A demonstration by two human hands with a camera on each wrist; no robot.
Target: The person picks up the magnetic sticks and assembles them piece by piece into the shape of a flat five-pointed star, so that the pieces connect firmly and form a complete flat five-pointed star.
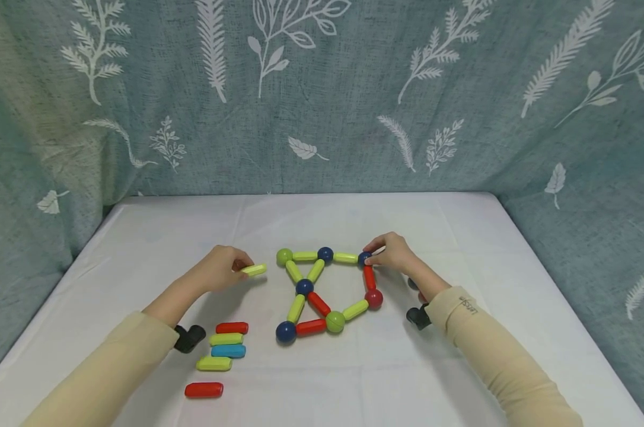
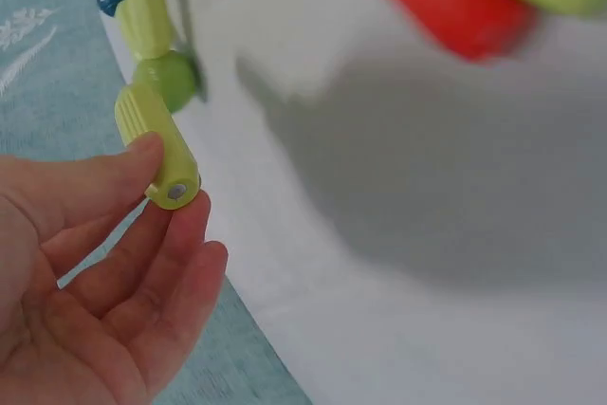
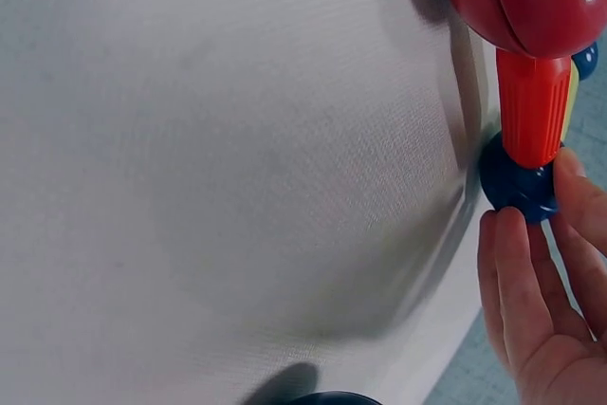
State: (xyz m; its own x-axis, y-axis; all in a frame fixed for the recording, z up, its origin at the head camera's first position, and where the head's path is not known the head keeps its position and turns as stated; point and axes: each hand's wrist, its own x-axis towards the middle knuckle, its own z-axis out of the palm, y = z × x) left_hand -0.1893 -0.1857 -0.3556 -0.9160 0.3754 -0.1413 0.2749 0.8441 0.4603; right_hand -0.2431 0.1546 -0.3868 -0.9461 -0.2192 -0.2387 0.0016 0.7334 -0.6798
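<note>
My left hand (image 1: 222, 268) pinches a yellow-green magnetic rod (image 1: 254, 270) between thumb and fingers, raised to the left of a flat frame of rods and balls. A metal tip shows on the rod's near end (image 2: 177, 192) in the left wrist view. At the frame's back right corner, my right hand (image 1: 395, 252) grips a dark blue ball (image 1: 363, 259). A red rod (image 3: 533, 106) joins that ball to a red ball (image 1: 374, 299). The frame's back left corner is a green ball (image 1: 284, 256), nearest the held rod. Dark blue balls (image 1: 304, 287) join other rods.
Left of the frame lie loose rods: a red rod (image 1: 232, 328), a blue rod (image 1: 228, 351), yellow-green rods (image 1: 214, 363) and another red rod (image 1: 203, 389). A dark ball (image 1: 412, 284) sits partly hidden behind the right wrist. A leaf-patterned curtain (image 1: 322, 118) hangs behind the white table (image 1: 386, 385).
</note>
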